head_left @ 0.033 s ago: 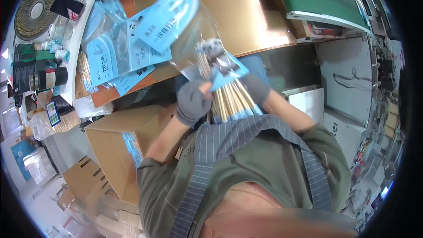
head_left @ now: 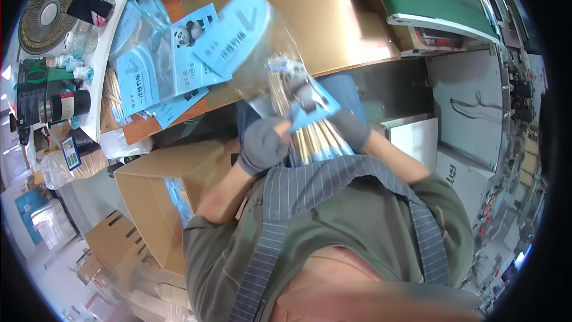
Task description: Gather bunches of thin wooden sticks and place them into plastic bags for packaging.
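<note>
A wooden table (head_left: 333,18) fills the top, with blue packets (head_left: 173,65) piled at its left edge. An open cardboard box (head_left: 161,191) sits below it, left of the person. Both gloved hands meet just under the table edge: the left hand (head_left: 263,143) and the right hand (head_left: 350,128) each grip a bundle of sticks (head_left: 316,137), seemingly sliding into a clear bag (head_left: 280,53).

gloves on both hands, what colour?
Grey knit, on the left hand and right hand; clearest in the head view.

blue card (head_left: 238,36) motion-blurred, stick bundle (head_left: 316,137) lower ends hidden behind apron (head_left: 333,185)
</note>
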The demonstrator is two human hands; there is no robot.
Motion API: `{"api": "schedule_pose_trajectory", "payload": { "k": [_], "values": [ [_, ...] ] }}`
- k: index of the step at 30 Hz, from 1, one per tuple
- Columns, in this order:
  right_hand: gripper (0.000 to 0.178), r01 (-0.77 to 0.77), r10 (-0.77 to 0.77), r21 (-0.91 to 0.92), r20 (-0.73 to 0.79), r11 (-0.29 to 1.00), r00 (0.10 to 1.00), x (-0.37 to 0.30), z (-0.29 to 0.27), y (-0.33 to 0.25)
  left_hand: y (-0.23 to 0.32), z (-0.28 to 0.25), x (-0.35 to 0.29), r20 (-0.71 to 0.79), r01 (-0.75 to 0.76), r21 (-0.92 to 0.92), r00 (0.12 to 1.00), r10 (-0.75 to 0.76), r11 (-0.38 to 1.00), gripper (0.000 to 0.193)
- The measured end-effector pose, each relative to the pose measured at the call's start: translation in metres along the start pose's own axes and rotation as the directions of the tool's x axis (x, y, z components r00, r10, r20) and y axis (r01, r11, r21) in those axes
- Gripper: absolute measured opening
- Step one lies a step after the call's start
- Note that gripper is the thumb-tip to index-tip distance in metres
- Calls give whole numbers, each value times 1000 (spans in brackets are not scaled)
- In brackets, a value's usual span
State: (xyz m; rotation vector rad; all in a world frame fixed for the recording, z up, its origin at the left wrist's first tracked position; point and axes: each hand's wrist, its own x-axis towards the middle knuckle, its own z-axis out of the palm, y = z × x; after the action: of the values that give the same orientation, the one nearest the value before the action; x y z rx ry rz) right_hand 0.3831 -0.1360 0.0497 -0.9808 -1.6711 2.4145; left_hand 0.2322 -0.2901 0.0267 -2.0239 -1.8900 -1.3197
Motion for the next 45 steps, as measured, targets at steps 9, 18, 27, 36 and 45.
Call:
{"api": "schedule_pose_trajectory", "payload": {
  "k": [9,18,27,36,45],
  "values": [
    [14,113,-767,-955,-145,273,626,7,-38,-56,23,-22,92,-59,387,-150,915,-399,910,11],
    [9,408,-881,-912,154,47,447,36,-28,-208,-54,-129,229,361,63,597,869,-338,799,21],
    [8,522,-690,-606,-62,600,722,43,-41,-247,-75,-149,229,568,687,-101,634,-525,720,39],
    [18,793,-641,-523,732,-313,230,-8,113,-148,-25,-16,76,-125,31,-840,960,-249,541,37],
    [56,915,-692,-401,649,40,314,0,112,-184,78,-297,-97,14,165,-984,453,-891,68,57]
  ]
}}
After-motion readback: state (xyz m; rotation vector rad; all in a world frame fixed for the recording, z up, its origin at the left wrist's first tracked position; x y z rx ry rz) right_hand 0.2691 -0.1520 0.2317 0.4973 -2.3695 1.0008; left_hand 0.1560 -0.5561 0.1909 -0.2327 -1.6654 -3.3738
